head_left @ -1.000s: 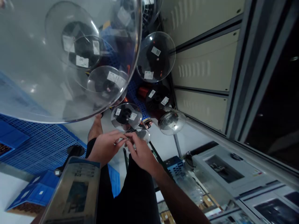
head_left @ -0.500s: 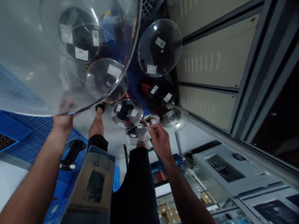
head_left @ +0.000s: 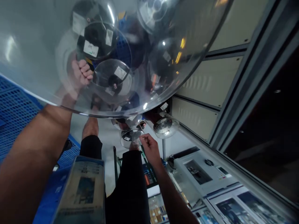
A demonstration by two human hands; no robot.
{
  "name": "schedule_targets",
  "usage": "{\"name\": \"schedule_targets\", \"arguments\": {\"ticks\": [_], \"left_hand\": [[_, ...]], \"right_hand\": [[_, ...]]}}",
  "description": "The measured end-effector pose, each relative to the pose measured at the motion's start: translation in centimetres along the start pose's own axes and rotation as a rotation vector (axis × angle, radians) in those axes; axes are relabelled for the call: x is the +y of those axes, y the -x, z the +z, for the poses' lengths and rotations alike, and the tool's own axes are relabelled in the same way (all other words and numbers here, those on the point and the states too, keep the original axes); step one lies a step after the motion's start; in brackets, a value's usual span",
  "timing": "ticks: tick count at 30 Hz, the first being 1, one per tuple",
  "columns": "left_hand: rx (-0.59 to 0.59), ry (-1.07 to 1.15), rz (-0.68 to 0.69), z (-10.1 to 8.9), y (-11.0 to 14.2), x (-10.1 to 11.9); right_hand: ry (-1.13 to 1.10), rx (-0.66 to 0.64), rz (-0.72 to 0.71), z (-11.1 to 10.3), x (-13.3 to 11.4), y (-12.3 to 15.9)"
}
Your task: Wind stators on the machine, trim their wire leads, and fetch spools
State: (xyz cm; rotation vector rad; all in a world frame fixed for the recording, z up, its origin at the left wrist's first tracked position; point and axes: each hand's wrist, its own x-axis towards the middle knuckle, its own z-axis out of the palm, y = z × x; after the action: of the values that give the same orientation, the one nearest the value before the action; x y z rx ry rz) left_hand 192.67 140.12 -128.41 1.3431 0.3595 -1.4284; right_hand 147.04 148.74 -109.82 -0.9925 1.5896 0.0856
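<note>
A large clear reel [head_left: 42, 56] fills the top of the view, close to the camera. My left hand [head_left: 80, 74] shows through its flange, fingers curled into a fist and gripping the reel from behind. My left forearm runs up from the lower left. Lower down, my right hand [head_left: 149, 147] is pinched shut beside a small clear reel [head_left: 128, 138] above my knee. What the pinch holds is too thin to make out.
Several clear reels with black hubs and white labels [head_left: 165, 127] lie on the floor beyond my feet. Blue lattice crates [head_left: 16, 109] stand at left. Beige louvred cabinet panels [head_left: 198, 116] rise at right, a grey machine [head_left: 198, 171] below them. A flat labelled device [head_left: 81, 189] sits near my legs.
My left hand left the right hand, rose to the big reel's rim, then went behind its flange and closed. The big reel swung right across the view. My right hand stayed pinched by the small reel.
</note>
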Motion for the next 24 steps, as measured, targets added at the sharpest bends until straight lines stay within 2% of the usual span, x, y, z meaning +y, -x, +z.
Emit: {"name": "schedule_targets", "arguments": {"ticks": [3,6,9,13,16,19,21,24], "left_hand": [[-0.07,0.084,-0.178,-0.3,-1.5,1.6],[-0.042,0.099,-0.249,-0.9,0.8,1.2],[0.041,0.168,-0.305,-1.5,6.2,0.1],[0.055,0.201,-0.294,-0.8,16.1,-1.1],[0.025,0.2,-0.234,1.0,22.8,-2.4],[-0.066,0.205,-0.154,3.6,27.4,-4.3],[-0.173,0.224,-0.111,5.9,29.8,-5.4],[-0.302,0.195,-0.107,10.0,33.6,-6.5]], "right_hand": [[-0.019,0.008,-0.01,-0.1,-0.1,0.5],[-0.018,0.046,-0.023,-1.5,0.2,1.4],[-0.018,0.056,-0.044,-3.7,0.6,2.9],[-0.006,0.074,-0.099,-7.5,1.3,5.7],[-0.042,0.098,-0.175,-9.9,2.1,7.3],[-0.168,0.099,-0.321,-11.5,2.0,8.2],[-0.293,0.054,-0.477,-12.3,0.6,9.3],[-0.447,-0.117,-0.69,-13.7,-3.8,12.7]]}}
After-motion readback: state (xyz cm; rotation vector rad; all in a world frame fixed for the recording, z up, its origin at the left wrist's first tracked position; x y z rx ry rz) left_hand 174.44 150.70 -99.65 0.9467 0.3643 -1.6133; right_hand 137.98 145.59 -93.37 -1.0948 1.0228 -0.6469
